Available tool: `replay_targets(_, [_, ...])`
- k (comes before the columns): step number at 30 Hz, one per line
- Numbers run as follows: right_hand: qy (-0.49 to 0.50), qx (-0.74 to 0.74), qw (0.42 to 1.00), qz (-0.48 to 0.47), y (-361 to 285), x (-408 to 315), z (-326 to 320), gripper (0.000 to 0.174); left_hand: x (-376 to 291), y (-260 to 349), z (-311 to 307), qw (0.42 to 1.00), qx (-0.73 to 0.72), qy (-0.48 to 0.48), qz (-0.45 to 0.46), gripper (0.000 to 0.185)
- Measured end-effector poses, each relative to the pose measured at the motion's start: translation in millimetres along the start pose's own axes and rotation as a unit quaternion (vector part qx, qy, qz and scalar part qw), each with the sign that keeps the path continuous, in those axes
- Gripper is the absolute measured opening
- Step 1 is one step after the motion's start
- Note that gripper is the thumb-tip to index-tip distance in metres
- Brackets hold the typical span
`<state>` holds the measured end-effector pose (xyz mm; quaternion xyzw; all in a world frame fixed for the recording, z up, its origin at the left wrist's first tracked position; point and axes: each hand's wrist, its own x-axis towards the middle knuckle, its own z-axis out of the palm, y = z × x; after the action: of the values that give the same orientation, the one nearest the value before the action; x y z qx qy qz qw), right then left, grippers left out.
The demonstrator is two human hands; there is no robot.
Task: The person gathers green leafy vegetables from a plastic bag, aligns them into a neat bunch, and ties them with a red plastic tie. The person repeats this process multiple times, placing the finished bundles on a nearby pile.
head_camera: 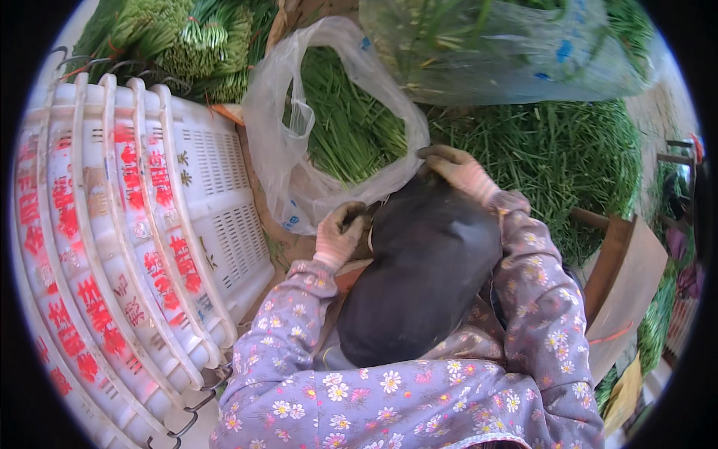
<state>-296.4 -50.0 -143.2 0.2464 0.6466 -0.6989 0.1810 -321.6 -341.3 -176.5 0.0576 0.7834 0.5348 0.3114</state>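
A clear plastic bag [269, 140] stands with its mouth spread wide, and long green leafy stalks [350, 120] lie inside it. My right hand [454, 168], in a striped knitted glove with dark, soiled fingers, has its fingertips at the bag's right rim. By the bag's near edge is my left hand [339, 230], similarly gloved, its thumb and fingers curled close together; whether they pinch the plastic cannot be made out. A dark cover [426, 269] lies over my lap and knee between both forearms.
Stacked white plastic crates [224, 207] with red markings and metal hooks stand at left. Bundled greens [207, 45] lie behind them. A large filled plastic bag [505, 73] is at the top, above a heap of loose greens [549, 163]. A wooden board [622, 280] stands at right.
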Motion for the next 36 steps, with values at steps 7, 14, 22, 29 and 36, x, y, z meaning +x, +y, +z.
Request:
replay_targets(7, [-0.138, -0.062, 0.988, -0.037, 102.8, 118.5, 80.3, 0.034, 108.8, -80.6, 34.1, 0.971, 0.217, 0.002, -0.102, 0.037])
replay_targets(14, [0.076, -0.014, 0.996, 0.033, 173.6, 146.1, 67.2, 0.036, 81.5, -135.4, 27.8, 0.939, 0.158, -0.131, -0.275, 0.052])
replay_targets(22, [0.062, -0.264, 0.959, 0.080, 142.5, 165.6, 93.5, 0.073, 169.2, -120.5, 26.8, 0.950, -0.027, 0.272, -0.148, 0.094])
replay_targets(29, [0.037, -0.272, 0.956, 0.108, 114.1, 181.6, 89.5, 0.090, 202.0, -97.8, 30.4, 0.947, -0.073, 0.185, -0.254, 0.117])
replay_targets(36, [-0.208, -0.443, 0.856, 0.168, 64.4, 183.1, 112.1, 0.078, 212.3, -93.6, 26.0, 0.944, 0.028, 0.142, -0.296, 0.128])
